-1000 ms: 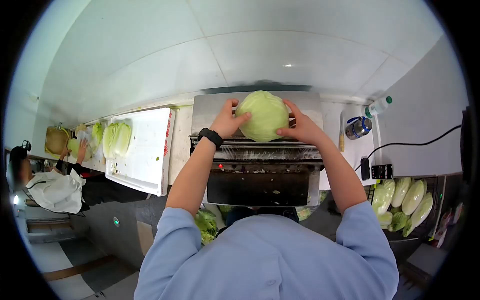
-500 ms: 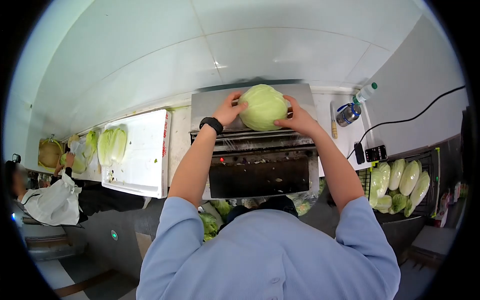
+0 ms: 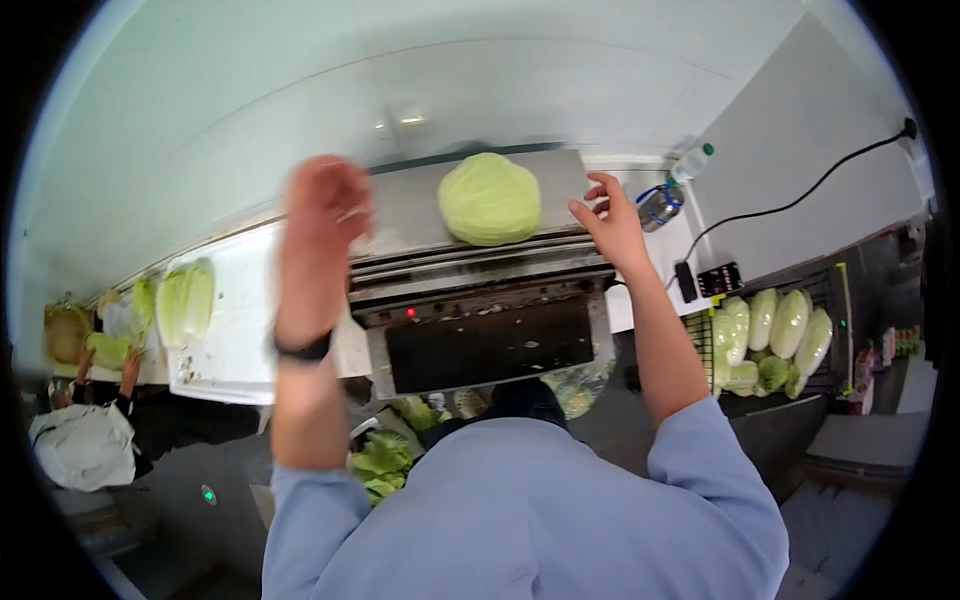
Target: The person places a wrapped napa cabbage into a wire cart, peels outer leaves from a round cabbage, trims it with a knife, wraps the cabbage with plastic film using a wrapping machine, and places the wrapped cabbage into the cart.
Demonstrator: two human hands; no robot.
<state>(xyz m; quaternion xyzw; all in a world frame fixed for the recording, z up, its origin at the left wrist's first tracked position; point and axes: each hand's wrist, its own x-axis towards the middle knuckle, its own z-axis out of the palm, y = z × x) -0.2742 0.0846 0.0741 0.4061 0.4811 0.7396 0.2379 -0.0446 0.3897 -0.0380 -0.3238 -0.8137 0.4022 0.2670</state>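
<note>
A round pale green cabbage (image 3: 489, 200) rests on the metal top of the wrapping machine (image 3: 400, 210), touched by neither hand. To its left, my left hand (image 3: 328, 205) is raised and smeared by motion, so its fingers cannot be made out. My right hand (image 3: 612, 222) is off the cabbage's right side, near the machine's right edge, with its fingers apart and slightly curled and nothing in them. A small red light (image 3: 411, 313) glows on the machine's front, above a dark plate (image 3: 490, 345).
At left are a white tray (image 3: 235, 310) with napa cabbages (image 3: 186, 303) and a co-worker's hands (image 3: 131, 370). At right are a steel flask (image 3: 661, 207), a bottle (image 3: 691, 163), a phone (image 3: 719, 280), a black cable (image 3: 800, 205) and a rack of wrapped cabbages (image 3: 790, 325).
Both my hands have let go of the cabbage and moved apart, the left one going left and the right one going right. The view has shifted, so the counter sits further left.
</note>
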